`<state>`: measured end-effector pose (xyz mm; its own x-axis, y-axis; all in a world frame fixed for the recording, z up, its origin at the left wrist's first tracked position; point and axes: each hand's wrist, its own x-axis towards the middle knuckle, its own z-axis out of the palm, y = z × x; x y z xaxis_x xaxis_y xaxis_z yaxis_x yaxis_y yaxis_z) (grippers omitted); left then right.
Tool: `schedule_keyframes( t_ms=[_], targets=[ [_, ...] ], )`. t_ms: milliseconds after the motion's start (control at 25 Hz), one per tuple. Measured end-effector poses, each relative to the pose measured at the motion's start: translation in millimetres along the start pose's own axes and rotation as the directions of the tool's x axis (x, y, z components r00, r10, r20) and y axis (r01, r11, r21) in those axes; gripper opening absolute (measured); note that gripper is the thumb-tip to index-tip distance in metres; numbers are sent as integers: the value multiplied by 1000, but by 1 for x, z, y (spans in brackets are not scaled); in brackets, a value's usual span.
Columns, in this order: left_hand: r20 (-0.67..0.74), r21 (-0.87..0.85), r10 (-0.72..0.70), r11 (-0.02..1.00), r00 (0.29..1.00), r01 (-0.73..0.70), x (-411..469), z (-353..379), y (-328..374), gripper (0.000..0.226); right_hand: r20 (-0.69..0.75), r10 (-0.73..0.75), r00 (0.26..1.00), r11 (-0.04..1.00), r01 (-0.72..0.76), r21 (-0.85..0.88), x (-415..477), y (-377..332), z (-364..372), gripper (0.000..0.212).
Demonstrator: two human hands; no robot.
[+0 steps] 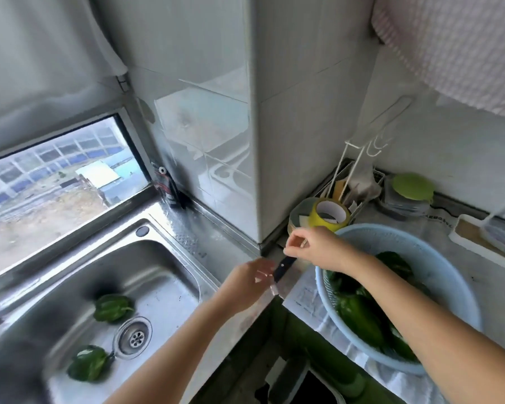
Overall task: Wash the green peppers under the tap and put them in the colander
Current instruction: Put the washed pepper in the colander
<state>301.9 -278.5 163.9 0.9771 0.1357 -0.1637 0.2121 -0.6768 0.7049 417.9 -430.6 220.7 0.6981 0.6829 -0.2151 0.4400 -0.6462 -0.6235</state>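
Two green peppers lie in the steel sink (pixel 169 275), one (pixel 114 308) left of the drain and one (pixel 88 363) nearer me. More green peppers (pixel 359 314) fill the light blue colander (pixel 452 290) on the counter to the right. My left hand (pixel 248 282) hovers over the counter edge between sink and colander, fingers loosely bent and holding nothing. My right hand (pixel 312 246) reaches over the colander's far left rim with curled fingers. A black-handled knife (pixel 284 267) lies between both hands. Whether my right fingers touch it is unclear.
A roll of yellow tape (pixel 330 215) and a wire rack (pixel 359 182) with sponges stand in the corner behind the colander. A green-lidded container (pixel 411 188) and a white tray (pixel 484 237) sit at the back right. A tiled pillar (pixel 245 141) rises behind the counter.
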Motion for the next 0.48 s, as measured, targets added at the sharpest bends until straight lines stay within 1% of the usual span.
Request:
schedule_keyframes(
  t_ms=[80,160,200,280,360,400,480],
  targets=[
    [-103,-53,-85,995,991,80,-14,-15,-17,28,-56,-33,998,997,37,71,16,-32,17,27],
    [-205,-98,-212,976,955,196,-36,-29,-41,22,-77,-83,994,995,86,44,40,-66,44,37],
    [-251,-106,-267,963,931,247,-46,-35,-53,19,-62,-118,991,993,119,18,50,-83,60,41],
    [-340,-108,-359,933,869,343,-70,-48,-80,14,2,-204,979,979,204,-3,67,-114,97,46],
    [-396,-121,-465,881,792,457,-98,-61,-110,11,74,-262,962,965,261,17,81,-139,139,46],
    [-410,-136,-510,854,756,502,-112,-66,-125,12,106,-272,957,962,272,13,88,-147,157,43],
    [-415,-184,-606,786,678,590,-145,-76,-162,15,203,-280,938,957,288,-13,104,-163,200,29]
  ],
)
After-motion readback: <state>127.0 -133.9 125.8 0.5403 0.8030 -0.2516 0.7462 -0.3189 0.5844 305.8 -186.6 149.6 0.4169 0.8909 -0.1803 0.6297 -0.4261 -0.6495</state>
